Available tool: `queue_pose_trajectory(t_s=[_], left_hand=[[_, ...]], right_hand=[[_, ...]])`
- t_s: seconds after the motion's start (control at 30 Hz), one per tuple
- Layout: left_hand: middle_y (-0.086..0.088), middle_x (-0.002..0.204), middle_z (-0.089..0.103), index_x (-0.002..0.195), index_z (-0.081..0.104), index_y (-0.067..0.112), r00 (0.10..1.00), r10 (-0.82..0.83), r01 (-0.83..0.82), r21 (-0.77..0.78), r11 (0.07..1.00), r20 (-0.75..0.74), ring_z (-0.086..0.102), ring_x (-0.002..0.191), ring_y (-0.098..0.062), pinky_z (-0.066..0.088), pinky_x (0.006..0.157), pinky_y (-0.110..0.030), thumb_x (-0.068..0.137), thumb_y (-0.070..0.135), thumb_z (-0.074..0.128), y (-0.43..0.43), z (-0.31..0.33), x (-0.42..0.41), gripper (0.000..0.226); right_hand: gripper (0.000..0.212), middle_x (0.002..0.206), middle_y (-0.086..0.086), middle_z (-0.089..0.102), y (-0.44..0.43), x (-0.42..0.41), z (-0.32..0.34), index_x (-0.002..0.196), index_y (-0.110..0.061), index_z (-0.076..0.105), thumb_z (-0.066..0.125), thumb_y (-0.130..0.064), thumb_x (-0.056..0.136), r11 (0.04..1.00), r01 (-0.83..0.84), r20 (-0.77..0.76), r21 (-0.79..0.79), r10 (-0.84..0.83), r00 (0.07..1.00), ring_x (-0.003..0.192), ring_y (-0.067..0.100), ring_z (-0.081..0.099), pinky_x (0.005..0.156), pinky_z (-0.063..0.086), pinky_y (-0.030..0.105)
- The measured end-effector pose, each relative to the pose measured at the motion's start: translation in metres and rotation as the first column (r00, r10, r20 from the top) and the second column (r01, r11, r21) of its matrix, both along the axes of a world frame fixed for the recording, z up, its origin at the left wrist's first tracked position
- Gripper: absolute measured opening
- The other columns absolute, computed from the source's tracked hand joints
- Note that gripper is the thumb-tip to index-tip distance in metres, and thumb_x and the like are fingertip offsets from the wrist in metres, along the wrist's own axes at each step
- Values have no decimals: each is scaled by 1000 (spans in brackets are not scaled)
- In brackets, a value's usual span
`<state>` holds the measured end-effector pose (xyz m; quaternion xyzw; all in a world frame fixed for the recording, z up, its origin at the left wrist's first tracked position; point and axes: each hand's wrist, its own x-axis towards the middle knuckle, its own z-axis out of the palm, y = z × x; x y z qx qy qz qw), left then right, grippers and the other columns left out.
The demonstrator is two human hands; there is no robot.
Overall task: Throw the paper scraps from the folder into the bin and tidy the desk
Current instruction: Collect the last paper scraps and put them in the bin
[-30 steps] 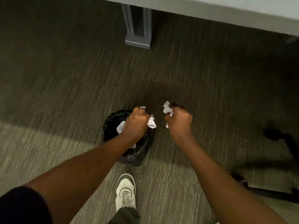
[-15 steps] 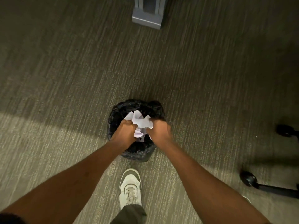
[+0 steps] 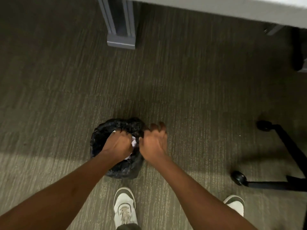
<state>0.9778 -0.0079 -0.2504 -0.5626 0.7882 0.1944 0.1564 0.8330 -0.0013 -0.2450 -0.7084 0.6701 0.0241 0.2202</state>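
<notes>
A small bin lined with a black plastic bag [image 3: 106, 135] stands on the carpet just ahead of my feet. My left hand [image 3: 118, 143] hangs over its mouth with the fingers curled downward. White paper scraps [image 3: 134, 143] peek out around and under that hand. My right hand [image 3: 154, 141] is at the bin's right rim, fingers spread, nothing in it. Most of the bin's inside is hidden by my hands.
A grey desk leg [image 3: 120, 27] stands on the carpet beyond the bin, under the desk edge [image 3: 232, 9]. A black chair base with casters [image 3: 239, 178] sits at the right. My white shoes [image 3: 124, 208] are close behind the bin.
Both hands came together over the bin with the crumpled scraps. The right hand has since spread its fingers and shifted to the right rim; far less paper shows.
</notes>
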Motion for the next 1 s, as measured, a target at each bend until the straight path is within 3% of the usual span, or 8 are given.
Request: queue_pose_trajectory(t_s=[0.13,0.2,0.3,0.4,0.5,0.7,0.8,1.0], left_hand=[[-25,72,65,66,63,2,996,-85,84,-61,995,-23,60,65,-41,52,54,-39,66,17,73,-19,35,-58,18],[-25,75,65,69,63,2,993,-104,102,-42,994,-49,61,70,-43,53,58,-42,69,18,72,-26,52,-95,18],[-19,102,64,95,64,8,988,-134,132,-32,991,-75,58,96,-39,53,77,-45,82,28,61,-35,71,-157,24],[-15,129,51,118,53,12,970,-239,240,5,971,-32,47,118,-35,49,89,-46,84,30,55,-46,84,-227,39],[-14,143,35,129,45,13,940,-342,342,-32,939,7,34,126,-36,43,98,-49,82,33,58,-53,100,-309,52],[-14,134,44,120,51,13,851,-525,523,-153,838,31,45,112,-34,49,82,-45,77,41,58,-36,123,-478,51],[-14,133,44,119,52,13,812,-583,578,-173,797,30,44,112,-33,47,83,-43,78,45,55,-15,122,-558,52],[-11,108,62,96,64,15,808,-583,532,-321,784,-85,46,107,-33,45,79,-44,85,53,39,36,124,-698,47]], right_hand=[[41,104,21,61,2,-63,26,101,-12,60,56,-46,77,989,99,-24,-105,-103,994,105,43,42,85,41,52],[47,109,20,58,5,-100,39,107,-11,58,54,-47,76,978,165,-15,-127,-168,986,107,43,39,85,41,52],[52,116,20,55,8,-167,56,112,-11,55,55,-47,74,952,252,-30,-174,-261,965,117,45,37,89,40,55],[55,122,19,53,8,-241,75,117,-12,53,56,-47,74,915,361,-31,-183,-372,928,125,46,32,94,37,55],[56,127,19,50,14,-319,95,118,-12,51,56,-47,75,864,460,-27,-203,-475,880,130,44,26,97,34,55],[57,130,18,48,45,-463,131,120,-14,50,55,-49,76,740,609,-4,-284,-636,771,132,43,22,98,32,56],[56,128,17,50,71,-528,135,119,-17,52,54,-49,74,677,670,2,-305,-703,711,132,43,22,97,33,56],[53,126,15,54,135,-649,129,116,-19,54,52,-51,73,532,781,-18,-328,-830,558,128,42,27,95,36,56]])
